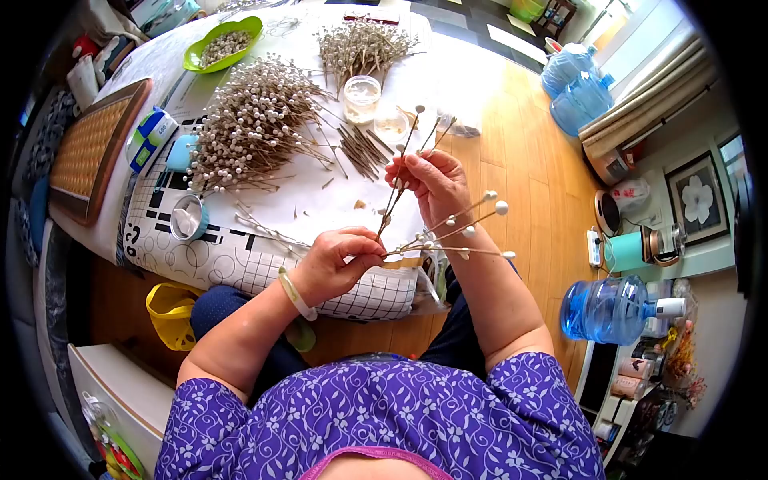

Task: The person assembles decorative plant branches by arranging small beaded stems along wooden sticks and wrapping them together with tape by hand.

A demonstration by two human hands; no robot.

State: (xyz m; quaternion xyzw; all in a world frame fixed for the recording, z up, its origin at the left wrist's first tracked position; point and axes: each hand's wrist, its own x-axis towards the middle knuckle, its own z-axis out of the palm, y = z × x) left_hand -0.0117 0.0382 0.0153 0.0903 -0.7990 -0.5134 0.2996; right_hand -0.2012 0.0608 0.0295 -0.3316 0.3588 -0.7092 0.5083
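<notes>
My left hand (pixel 340 260), with a pale bangle (pixel 297 294) on its wrist, pinches the base of a branched stem (pixel 436 244) tipped with white buds. Fingers of my right hand (pixel 430 178) are closed on the upper part of a dark twig (pixel 394 194), whose lower end meets the left fingertips. Beyond the hands lies a big heap of white-budded stems (pixel 256 120), with a smaller bunch (pixel 364 48) behind it. Short cut sticks (pixel 364 152) lie between the heap and my right hand. A few loose budded stems (pixel 272 232) rest left of my left hand.
On the table stand a clear tub (pixel 362 98), a small cup with white stuff (pixel 189 218), a green bowl (pixel 224 46) and a tissue pack (pixel 152 139). Blue water bottles (pixel 604 310) stand at the right. A yellow bag (pixel 171 316) hangs below the table's left front.
</notes>
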